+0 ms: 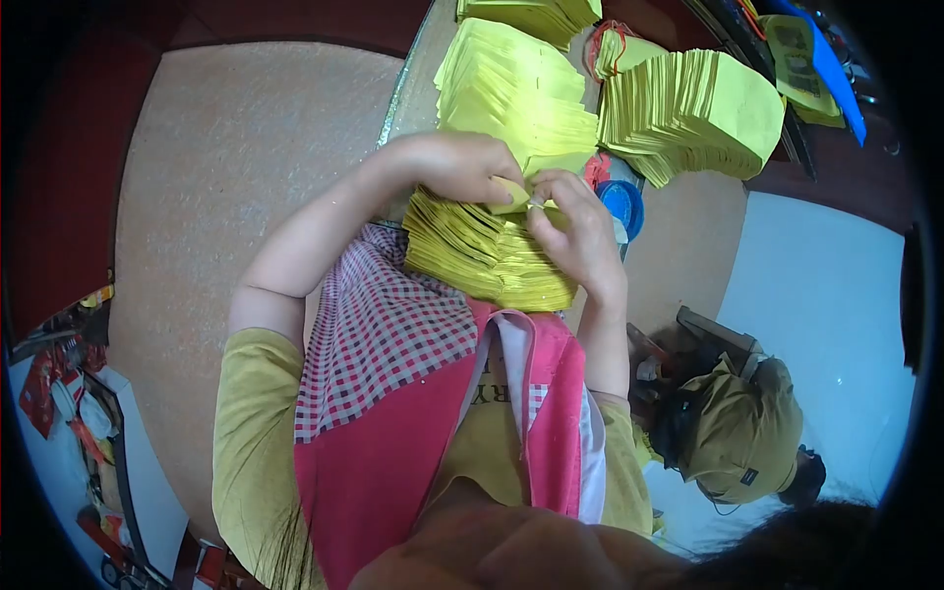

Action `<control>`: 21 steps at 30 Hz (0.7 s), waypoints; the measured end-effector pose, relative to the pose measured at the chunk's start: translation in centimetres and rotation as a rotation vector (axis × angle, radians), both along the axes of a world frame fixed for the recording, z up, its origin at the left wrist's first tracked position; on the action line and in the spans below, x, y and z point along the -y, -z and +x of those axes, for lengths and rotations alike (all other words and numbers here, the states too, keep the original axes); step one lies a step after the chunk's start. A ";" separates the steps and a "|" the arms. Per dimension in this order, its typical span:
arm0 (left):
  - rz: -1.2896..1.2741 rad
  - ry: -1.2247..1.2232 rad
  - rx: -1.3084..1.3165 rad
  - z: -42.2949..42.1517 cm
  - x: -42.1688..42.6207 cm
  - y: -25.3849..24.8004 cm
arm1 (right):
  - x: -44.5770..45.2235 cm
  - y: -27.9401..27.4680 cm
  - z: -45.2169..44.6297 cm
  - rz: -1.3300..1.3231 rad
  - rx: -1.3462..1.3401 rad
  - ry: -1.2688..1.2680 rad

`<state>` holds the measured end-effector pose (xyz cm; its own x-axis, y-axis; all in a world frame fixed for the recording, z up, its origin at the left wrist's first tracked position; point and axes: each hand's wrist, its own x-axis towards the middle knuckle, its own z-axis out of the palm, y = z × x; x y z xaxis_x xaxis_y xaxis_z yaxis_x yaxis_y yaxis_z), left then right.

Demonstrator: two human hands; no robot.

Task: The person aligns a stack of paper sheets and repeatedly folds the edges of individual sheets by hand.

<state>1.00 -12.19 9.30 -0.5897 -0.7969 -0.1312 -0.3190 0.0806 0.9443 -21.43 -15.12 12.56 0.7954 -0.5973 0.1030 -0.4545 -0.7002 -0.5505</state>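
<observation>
Both my hands meet over rows of yellow paper pieces on a narrow table. My left hand [467,169] has its fingers closed on a small yellow paper piece [508,194]. Close beside it on the right, my right hand [575,228] pinches at the edge of that piece, with a small pale bit at the fingertips. Below the hands, a dense stack of folded yellow papers [487,254] reaches toward my apron. Above them, a fanned stack of lighter yellow papers [511,88] lies in two columns. The exact fold under my fingers is hidden.
Another yellow stack [688,113] lies at the upper right, near red string [617,44]. A round blue container [621,208] sits right of my right hand. Another person [742,433] is at the lower right. Cluttered shelves [93,423] line the lower left.
</observation>
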 end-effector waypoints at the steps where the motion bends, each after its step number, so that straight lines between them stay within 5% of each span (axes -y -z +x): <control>1: -0.039 -0.021 0.092 -0.6 0.1 0.4 | -0.3 0.0 0.1 0.001 0.001 -0.001; 7: -0.128 -0.109 -0.012 -0.7 -0.3 1.4 | -0.6 0.0 -0.5 -0.069 -0.005 -0.020; 12: 0.102 -0.055 -0.052 -1.1 0.2 1.4 | 0.4 0.3 -0.4 0.062 0.018 0.067; 13: 0.106 -0.063 -0.054 -0.9 0.1 1.7 | 0.2 -0.3 -0.5 -0.145 0.026 0.037; 14: 0.049 -0.106 -0.055 -0.8 0.1 1.8 | -0.2 -0.9 -0.5 -0.351 0.034 0.011; 16: -0.008 -0.142 -0.056 -0.8 0.3 2.1 | -1.2 -1.8 -0.2 -0.253 -0.025 -0.040; 19: -0.643 -0.468 0.265 -1.2 1.2 1.9 | -1.3 0.0 -0.4 -0.086 -0.175 -0.119; 21: -0.533 -0.580 0.038 -1.4 1.0 0.8 | -1.0 0.1 -0.4 0.049 -0.276 -0.125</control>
<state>-0.42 -13.14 8.48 -0.0636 -0.9371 0.3433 -0.4802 0.3303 0.8126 -21.86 -14.08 12.47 0.8568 -0.4920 -0.1541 -0.5039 -0.7355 -0.4529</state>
